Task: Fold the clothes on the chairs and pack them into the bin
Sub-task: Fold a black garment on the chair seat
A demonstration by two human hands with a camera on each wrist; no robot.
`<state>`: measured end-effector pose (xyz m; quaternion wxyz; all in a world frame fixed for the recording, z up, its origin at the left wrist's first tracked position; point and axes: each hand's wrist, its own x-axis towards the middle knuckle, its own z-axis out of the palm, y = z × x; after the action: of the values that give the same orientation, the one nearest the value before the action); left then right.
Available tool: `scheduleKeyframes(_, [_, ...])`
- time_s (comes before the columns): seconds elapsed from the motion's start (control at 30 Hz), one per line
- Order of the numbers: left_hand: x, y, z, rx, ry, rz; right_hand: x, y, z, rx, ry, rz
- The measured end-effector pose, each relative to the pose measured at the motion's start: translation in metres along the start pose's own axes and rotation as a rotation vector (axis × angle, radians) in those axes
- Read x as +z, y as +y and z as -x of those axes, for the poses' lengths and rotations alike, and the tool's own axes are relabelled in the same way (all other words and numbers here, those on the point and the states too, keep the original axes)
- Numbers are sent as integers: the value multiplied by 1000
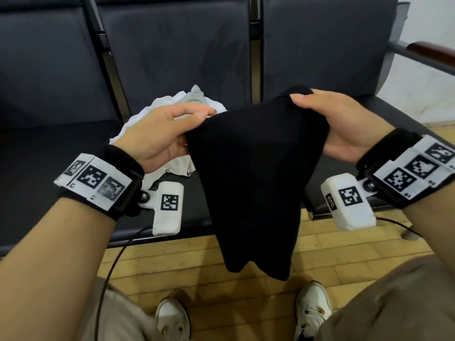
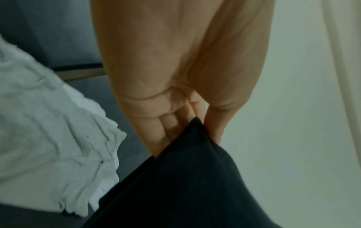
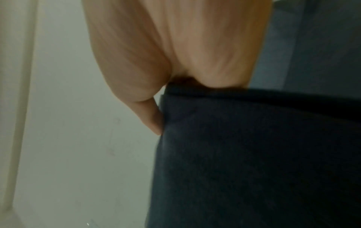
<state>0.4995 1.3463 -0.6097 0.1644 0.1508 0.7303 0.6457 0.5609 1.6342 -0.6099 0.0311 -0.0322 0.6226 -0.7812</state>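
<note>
A row of dark chairs (image 1: 172,52) stretches beyond both hands, their seats lying under the wrists. Between the hands hangs a black garment (image 1: 253,183), held up in the air over the seat's front edge and draping down toward the wooden floor (image 1: 192,262). A crumpled white garment (image 1: 170,104) lies on the seat just behind and beneath the left hand (image 1: 157,134). That hand pinches one top corner of the black garment between thumb and fingers (image 2: 166,126). The right hand (image 1: 344,121) is clamped on the opposite top edge, thumb over the cloth and fingers hidden behind it. No bin is visible.
</note>
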Motion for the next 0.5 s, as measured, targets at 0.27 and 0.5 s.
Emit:
scheduleKeyframes(0.27, [-1,7,5,206,245,-233,-21,7,-6,-235,351,726])
scheduleKeyframes(0.5, [0,7,7,12,109,-154,-18,1,-1,-284,248,809])
